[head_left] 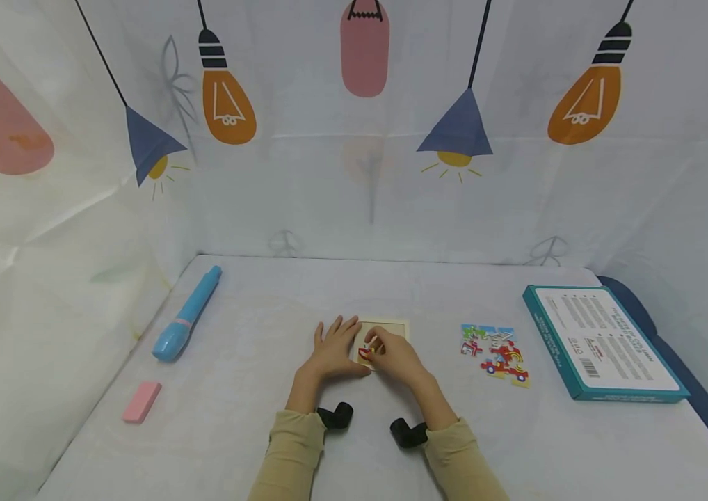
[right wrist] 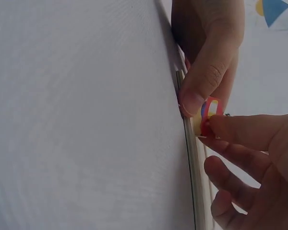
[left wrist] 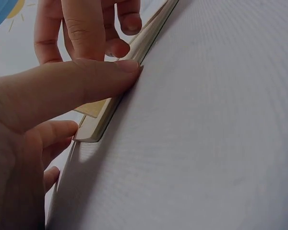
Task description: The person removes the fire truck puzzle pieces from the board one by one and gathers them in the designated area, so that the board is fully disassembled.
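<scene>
A shallow wooden puzzle tray (head_left: 399,324) lies on the white table between the two hands. At its left side, my left hand (head_left: 333,351) rests with fingers spread and straight, the thumb pressing the near rim. My right hand (head_left: 396,356) pinches a red and yellow puzzle piece (right wrist: 213,106) between thumb and index finger, low over the tray's near left corner. In the right wrist view the other fingers of that hand are loosely bent beside the tray rim (right wrist: 198,177). Fingers hide much of the tray's inside.
To the right lie several partly joined puzzle pieces (head_left: 504,358) with a red vehicle picture. Farther right is a teal-edged box (head_left: 607,341). A blue microphone-shaped object (head_left: 188,313) and a pink block (head_left: 142,402) lie on the left. Patterned white sheeting (head_left: 329,195) stands behind the table.
</scene>
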Tool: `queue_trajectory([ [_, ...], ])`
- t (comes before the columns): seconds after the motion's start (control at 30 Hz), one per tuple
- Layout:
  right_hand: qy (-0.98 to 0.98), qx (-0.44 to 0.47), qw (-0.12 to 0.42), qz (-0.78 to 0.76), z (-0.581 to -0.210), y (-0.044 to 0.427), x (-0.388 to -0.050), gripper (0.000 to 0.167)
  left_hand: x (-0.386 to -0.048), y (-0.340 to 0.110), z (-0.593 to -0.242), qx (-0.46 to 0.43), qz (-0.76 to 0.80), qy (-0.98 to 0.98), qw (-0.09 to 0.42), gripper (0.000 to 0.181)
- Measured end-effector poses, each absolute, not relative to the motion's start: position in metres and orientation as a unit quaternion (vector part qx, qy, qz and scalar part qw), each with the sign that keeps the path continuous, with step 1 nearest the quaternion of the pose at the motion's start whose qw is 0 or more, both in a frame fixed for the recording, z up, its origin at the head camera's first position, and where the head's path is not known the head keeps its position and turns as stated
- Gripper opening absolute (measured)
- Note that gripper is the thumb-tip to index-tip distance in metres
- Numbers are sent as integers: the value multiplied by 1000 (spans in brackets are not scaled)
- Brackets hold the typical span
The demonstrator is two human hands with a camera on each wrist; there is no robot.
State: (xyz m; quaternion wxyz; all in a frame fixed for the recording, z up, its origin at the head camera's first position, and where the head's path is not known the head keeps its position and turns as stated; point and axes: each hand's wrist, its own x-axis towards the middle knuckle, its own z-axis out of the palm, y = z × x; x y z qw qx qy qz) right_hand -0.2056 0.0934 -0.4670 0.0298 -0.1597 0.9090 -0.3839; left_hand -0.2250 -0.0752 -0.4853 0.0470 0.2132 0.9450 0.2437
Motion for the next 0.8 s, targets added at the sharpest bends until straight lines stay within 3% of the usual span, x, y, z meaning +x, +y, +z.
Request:
queue_trajectory([
  [0.2,889,-131,16,-439,-463,102,-206,17,-226,-75,-485,209,240,947,53,94],
  [0.43,859,-50,36,-508,-450,148,-201,20,-225,-75,-484,207,241,946,59,95],
  [0.8,890,46,61,-450,-446,224,-182,25,-224,-76,-484,209,246,945,60,95],
])
